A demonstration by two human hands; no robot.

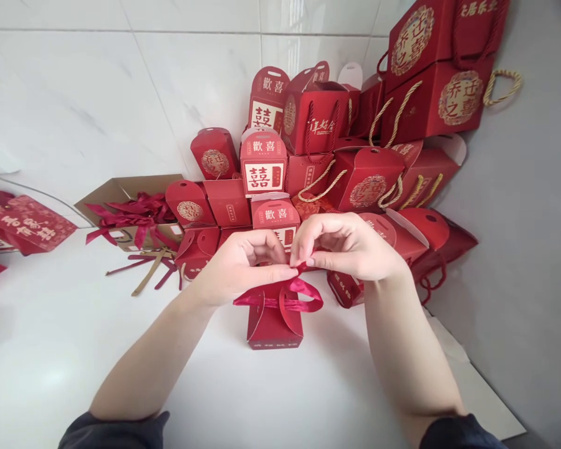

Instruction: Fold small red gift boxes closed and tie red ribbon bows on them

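A small red gift box (275, 327) with curved closing flaps stands on the white table, below both hands. Dark red satin ribbon (308, 299) runs across its top and rises in a loop toward my fingers. My left hand (243, 265) pinches the ribbon, thumb pointing right. Close beside it, my right hand (346, 246) also pinches the ribbon between thumb and bent fingers. The fingertips of both hands nearly meet above the box, and they partly hide the ribbon there.
Several red gift boxes (264, 165) are stacked behind my hands, some with gold rope handles. An open cardboard box (143, 186) at the left holds red ribbons (135, 215). Cut ribbon strips (149, 269) lie before it. Red printed bags (30, 223) sit at the far left. A grey wall (518, 218) bounds the right.
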